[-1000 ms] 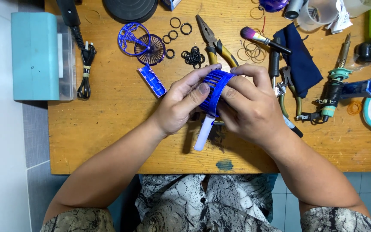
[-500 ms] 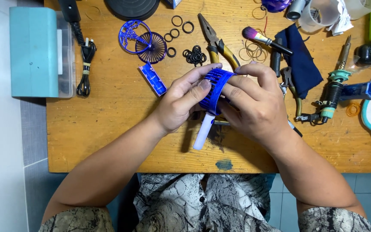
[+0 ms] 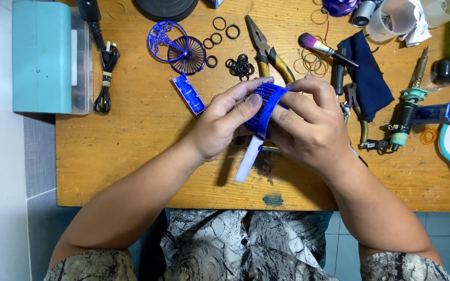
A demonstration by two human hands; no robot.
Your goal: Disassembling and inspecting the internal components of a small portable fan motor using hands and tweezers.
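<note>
Left hand: left hand (image 3: 224,124) above mid-table, fingers curled round the blue fan cage (image 3: 264,108), thumb pressed on its ribbed face.
Right hand: right hand (image 3: 308,125) clasps same cage from other side, fingertips hooked over its top rim; the two hands touch.
Fan cage: blue ribbed round piece, held on edge betw. both hands, lifted off the table (image 3: 131,156), roughly over its centre.
White handle: white handle (image 3: 248,159) sticks down-left from under the cage, tilted; whether it's fixed to cage can't tell.
Fan parts: blue grille disc (image 3: 161,39) and dark blue fan blade wheel (image 3: 187,54) lie overlapping nr far edge, left of centre.
Circuit strip: sm. blue circuit strip (image 3: 188,93) flat, just left of left hand.
Rings: black rings (image 3: 240,66) heaped nr far edge; a few single ones lie beside the heap.
Pliers: pliers (image 3: 266,49) w/ yellow grips, just beyond the hands.
Brush: makeup brush (image 3: 325,49) w/ pink tip, right of pliers, its handle end over the dark blue cloth (image 3: 368,75).
Soldering iron: soldering iron (image 3: 411,101) toward right edge, next to a blue bar (image 3: 441,112).
Box: teal box (image 3: 41,54) at far-left corner, black cable (image 3: 105,60) beside it.
Paint spot: blue stain (image 3: 273,200) by near edge.
</note>
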